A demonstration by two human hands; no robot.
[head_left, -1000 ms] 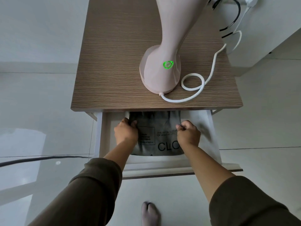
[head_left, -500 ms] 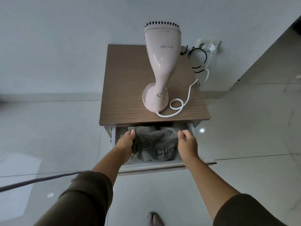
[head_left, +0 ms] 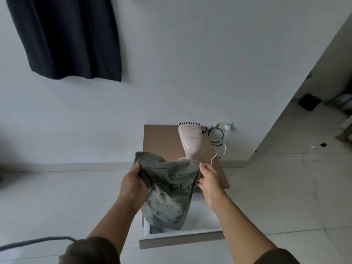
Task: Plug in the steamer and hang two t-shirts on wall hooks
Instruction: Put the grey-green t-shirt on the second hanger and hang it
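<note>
Now both hands, left [head_left: 133, 184] & right [head_left: 210, 181], grip grey tee [head_left: 167, 197] above drawer [head_left: 181, 238]

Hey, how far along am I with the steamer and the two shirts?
Done: steamer plug is at the wall socket, and a dark shirt already hangs on the wall. In hand: left hand and right hand grip the grey t-shirt above the open drawer. Left: hanging it.
</note>
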